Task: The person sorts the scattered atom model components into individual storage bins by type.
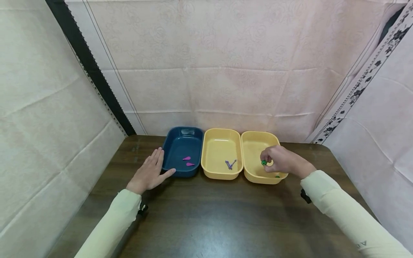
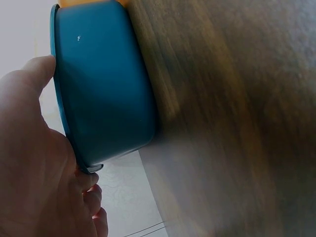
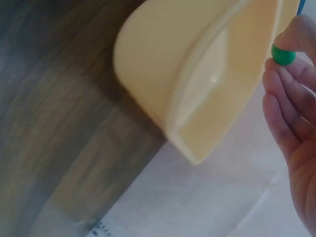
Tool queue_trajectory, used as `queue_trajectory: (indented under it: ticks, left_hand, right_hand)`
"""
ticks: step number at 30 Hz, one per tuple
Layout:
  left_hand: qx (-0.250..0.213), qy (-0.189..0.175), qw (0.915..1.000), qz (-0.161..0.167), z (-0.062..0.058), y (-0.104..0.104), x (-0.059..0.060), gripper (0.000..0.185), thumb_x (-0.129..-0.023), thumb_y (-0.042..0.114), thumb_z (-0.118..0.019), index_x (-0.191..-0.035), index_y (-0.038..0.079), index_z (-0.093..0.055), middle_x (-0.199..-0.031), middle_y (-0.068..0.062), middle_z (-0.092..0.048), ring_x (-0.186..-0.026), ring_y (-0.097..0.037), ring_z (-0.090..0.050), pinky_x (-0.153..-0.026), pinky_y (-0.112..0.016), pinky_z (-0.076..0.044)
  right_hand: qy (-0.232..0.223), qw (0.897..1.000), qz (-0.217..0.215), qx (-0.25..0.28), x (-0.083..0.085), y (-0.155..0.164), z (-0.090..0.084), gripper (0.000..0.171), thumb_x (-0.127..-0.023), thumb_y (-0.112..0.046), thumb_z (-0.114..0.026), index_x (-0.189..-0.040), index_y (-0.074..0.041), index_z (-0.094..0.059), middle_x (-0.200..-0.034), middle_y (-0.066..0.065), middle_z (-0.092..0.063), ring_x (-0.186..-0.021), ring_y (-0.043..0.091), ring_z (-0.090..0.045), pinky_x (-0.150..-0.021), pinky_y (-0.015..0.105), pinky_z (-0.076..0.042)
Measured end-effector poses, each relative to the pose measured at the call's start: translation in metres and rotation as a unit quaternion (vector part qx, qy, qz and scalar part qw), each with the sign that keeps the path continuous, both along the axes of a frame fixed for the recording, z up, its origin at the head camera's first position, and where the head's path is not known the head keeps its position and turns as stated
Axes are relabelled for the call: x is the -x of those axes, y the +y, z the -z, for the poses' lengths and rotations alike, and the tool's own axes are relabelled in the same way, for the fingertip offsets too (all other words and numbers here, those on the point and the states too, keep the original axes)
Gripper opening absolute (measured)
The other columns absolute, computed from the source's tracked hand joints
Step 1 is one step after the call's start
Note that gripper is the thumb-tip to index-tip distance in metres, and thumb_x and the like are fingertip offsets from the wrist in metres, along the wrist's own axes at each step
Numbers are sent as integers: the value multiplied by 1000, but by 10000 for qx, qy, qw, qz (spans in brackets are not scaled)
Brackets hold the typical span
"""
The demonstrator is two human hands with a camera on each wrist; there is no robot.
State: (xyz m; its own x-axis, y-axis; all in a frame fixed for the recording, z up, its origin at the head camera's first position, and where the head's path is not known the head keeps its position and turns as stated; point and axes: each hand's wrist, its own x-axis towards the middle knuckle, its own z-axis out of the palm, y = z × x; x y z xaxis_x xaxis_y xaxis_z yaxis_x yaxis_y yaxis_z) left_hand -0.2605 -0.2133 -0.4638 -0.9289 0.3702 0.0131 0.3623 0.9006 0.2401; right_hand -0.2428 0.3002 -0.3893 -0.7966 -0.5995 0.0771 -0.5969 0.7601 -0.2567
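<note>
My right hand (image 1: 282,160) is over the right yellow tray (image 1: 256,143), pinching a small round green bead (image 3: 283,55) between thumb and fingertips. Another green piece (image 1: 277,176) lies near that tray's front right corner, partly hidden. At the blue tray (image 1: 183,141), my left hand (image 1: 150,172) rests along the left rim with fingers straight and thumb spread across the front corner. Two pink drop-shaped pieces (image 1: 190,164) lie inside the blue tray. In the middle yellow tray (image 1: 222,143) are a few thin purple pieces (image 1: 228,165) with knobbed ends.
All three trays stand side by side at the back of a dark wooden table (image 1: 206,215). Pale patterned cloth (image 1: 226,53) hangs behind them and along both sides.
</note>
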Motion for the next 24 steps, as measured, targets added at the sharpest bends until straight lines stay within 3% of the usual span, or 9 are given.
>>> queue_trajectory:
  ticks: [8, 12, 16, 24]
  left_hand:
    - [52, -62, 10000, 15, -2, 0, 0, 106, -102, 73, -42, -167, -5, -10, -177, -24, -7, -164, -47, -11, -133, -62, -16]
    - [52, -34, 10000, 0, -2, 0, 0, 107, -102, 75, -41, -167, -4, -10, -177, -23, -7, -164, -47, -11, -133, -61, -17]
    - [-40, -87, 10000, -25, -2, -1, -1, 109, -101, 77, -40, -168, -3, -9, -178, -22, -5, -164, -47, -9, -133, -61, -16]
    - [-405, -300, 9987, -49, 1, -3, -4, 112, -99, 76, -47, -169, 1, -1, -178, -21, 4, -164, -47, -7, -131, -65, -16]
  right_hand:
    - [149, 9997, 151, -109, 4, 16, 20, 17, -81, -2, -76, -79, -17, -69, -78, -5, -66, -76, 14, -61, -68, 27, -51]
    - [248, 9985, 473, -111, -1, 18, 23, 7, -89, -5, -75, -96, -6, -76, -94, 6, -74, -85, 20, -68, -75, 38, -59]
    - [417, 9932, 1066, -203, -10, 17, 17, 33, -97, -14, -72, -122, 7, -71, -118, 22, -73, -107, 37, -72, -93, 54, -60]
    - [633, 9749, 2076, -500, -38, 18, 5, 71, -106, -46, -58, -153, 6, -46, -152, 32, -53, -137, 53, -53, -112, 68, -44]
